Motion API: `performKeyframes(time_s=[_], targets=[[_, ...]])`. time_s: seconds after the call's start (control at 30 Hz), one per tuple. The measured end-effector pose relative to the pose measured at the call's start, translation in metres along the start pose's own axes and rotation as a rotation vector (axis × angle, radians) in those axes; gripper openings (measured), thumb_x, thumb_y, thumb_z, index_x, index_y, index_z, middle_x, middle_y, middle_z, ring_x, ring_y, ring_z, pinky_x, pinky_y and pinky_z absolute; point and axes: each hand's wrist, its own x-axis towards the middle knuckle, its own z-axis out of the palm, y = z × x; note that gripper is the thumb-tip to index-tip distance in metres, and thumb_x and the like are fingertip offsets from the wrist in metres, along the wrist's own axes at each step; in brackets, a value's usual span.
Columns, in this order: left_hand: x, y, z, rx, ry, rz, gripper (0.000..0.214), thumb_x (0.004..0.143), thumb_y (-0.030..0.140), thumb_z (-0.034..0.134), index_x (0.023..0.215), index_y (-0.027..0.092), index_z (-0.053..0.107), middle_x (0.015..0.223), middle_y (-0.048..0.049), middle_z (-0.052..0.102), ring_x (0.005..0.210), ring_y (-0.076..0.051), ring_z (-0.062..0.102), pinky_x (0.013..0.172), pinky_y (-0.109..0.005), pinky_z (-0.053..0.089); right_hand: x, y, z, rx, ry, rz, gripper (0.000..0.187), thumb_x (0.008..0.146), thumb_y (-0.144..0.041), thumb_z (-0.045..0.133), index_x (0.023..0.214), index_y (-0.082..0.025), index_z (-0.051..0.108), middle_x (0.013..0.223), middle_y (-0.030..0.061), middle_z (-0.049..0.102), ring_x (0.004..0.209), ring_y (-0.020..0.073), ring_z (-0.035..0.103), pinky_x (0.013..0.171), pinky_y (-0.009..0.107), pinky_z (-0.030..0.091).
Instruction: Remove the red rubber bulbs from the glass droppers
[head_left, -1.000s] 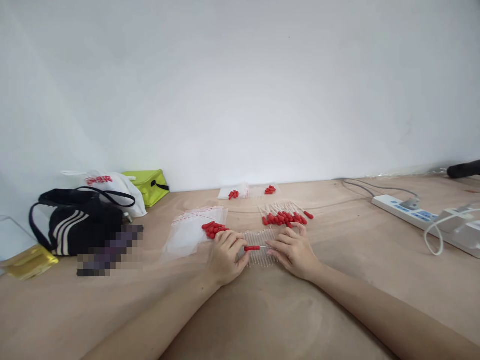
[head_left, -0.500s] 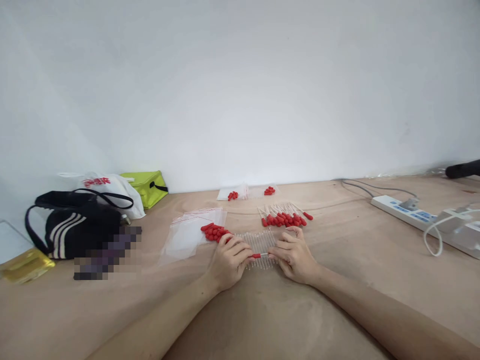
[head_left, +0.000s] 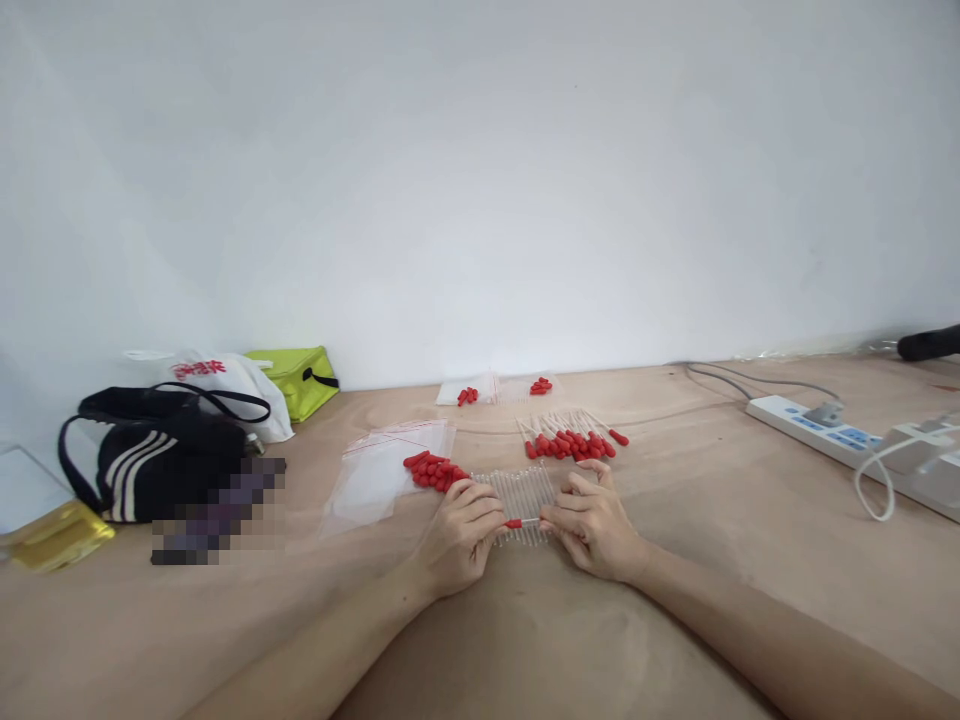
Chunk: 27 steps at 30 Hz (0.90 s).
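Left hand (head_left: 460, 530) is pinched round a red bulb (head_left: 514, 524), right hand (head_left: 596, 527) round the thin tube (head_left: 531, 520) lined up with it, both held over the tube row (head_left: 525, 490). Less red is showing than a second ago, so the bulb's probably being gripped nearer the tube. Bulb pile (head_left: 431, 470) is just beside the left hand, capped tubes (head_left: 574, 444) beyond the right. Back bags (head_left: 517, 386): more bulbs (head_left: 467, 396) can be seen there, in or on them can't be told. Nothing can be made out in the zip bags (head_left: 375, 475).
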Motion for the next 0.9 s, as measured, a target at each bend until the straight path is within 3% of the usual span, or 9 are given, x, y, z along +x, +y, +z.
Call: performKeyframes(time_s=[0.47, 0.77, 0.9], targets=[[-0.005, -0.006, -0.001, -0.058, 0.018, -0.005, 0.017, 0.081, 0.012, 0.041, 0.076, 0.018, 0.056, 0.074, -0.0033, 0.063, 0.081, -0.016, 0.055, 0.078, -0.034, 0.041, -0.006, 0.005, -0.006, -0.006, -0.057, 0.043, 0.025, 0.082, -0.025, 0.043, 0.065, -0.022, 0.061, 0.051, -0.0025, 0.051, 0.065, 0.0124, 0.044, 0.087, 0.039, 0.022], [-0.021, -0.025, -0.012, 0.005, 0.255, -0.307, 0.017, 0.083, 0.022, 0.043, 0.088, 0.02, 0.06, 0.082, -0.0043, 0.055, 0.078, -0.014, 0.055, 0.071, -0.027, 0.047, -0.012, 0.029, 0.001, -0.08, 0.018, 0.336, 0.025, 0.084, -0.028, 0.041, 0.08, -0.026, 0.065, 0.065, -0.0004, 0.064, 0.068, 0.014, 0.052, 0.081, 0.035, 0.025], [-0.02, -0.052, -0.017, 0.08, 0.321, -0.577, 0.023, 0.08, 0.026, 0.043, 0.092, 0.018, 0.061, 0.082, -0.0051, 0.052, 0.076, -0.016, 0.054, 0.071, -0.03, 0.048, -0.012, 0.028, 0.007, -0.173, 0.046, 0.46, 0.023, 0.08, -0.022, 0.042, 0.085, -0.025, 0.064, 0.075, 0.0011, 0.066, 0.072, 0.0159, 0.054, 0.078, 0.035, 0.026]])
